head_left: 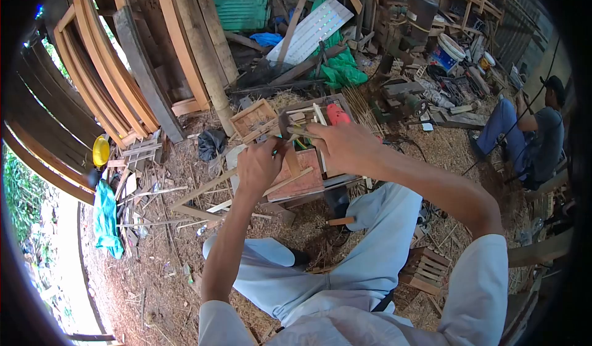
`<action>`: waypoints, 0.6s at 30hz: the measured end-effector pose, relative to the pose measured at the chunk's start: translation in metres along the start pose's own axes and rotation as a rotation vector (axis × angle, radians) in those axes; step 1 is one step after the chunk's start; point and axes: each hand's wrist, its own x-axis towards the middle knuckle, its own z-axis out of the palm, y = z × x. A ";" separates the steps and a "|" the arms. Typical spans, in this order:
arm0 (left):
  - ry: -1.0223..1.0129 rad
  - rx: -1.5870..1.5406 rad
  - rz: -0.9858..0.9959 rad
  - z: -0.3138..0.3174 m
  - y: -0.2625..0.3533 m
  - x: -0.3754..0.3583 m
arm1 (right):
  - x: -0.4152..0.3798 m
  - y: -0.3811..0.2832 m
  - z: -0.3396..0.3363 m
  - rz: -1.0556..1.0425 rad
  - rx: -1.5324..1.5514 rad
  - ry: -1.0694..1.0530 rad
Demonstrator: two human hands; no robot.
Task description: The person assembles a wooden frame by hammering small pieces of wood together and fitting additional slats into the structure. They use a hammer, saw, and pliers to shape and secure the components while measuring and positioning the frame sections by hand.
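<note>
My right hand [342,146] is wrapped round a hammer [283,126], whose dark head points left and sits just above my left fingertips. My left hand [260,164] is closed in a pinch at the top of a short wooden piece [291,162]. What lies between its fingertips is too small to make out. Below both hands is a low workbench with a reddish board [299,183] on it. A thin wooden strip [288,182] lies slantwise across the board. Beyond my right hand, a red power tool [337,114] rests among wooden sticks.
A shallow wooden box [253,119] stands behind the workbench, near a black plastic bag [211,144]. Wooden frames [102,62] lean at the left. A small slatted wooden piece [425,270] lies by my right leg. Another person [542,124] sits at the right. Shavings and sticks litter the ground.
</note>
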 end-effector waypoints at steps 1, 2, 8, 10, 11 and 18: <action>0.009 -0.003 -0.004 0.002 0.000 0.001 | 0.001 -0.001 -0.005 -0.005 -0.022 -0.002; -0.025 0.025 -0.028 0.005 -0.003 0.001 | 0.001 -0.004 -0.007 -0.004 -0.028 -0.001; 0.027 -0.064 0.011 0.004 -0.003 0.002 | -0.006 0.005 0.008 0.059 -0.058 0.033; 0.011 -0.023 0.002 0.003 -0.002 0.003 | -0.002 -0.001 -0.007 0.007 0.039 0.180; -0.009 0.018 -0.011 0.003 -0.001 0.001 | -0.003 -0.001 -0.004 0.011 0.037 0.172; 0.015 0.030 -0.004 0.003 -0.001 0.000 | 0.001 -0.011 -0.005 0.006 0.022 0.112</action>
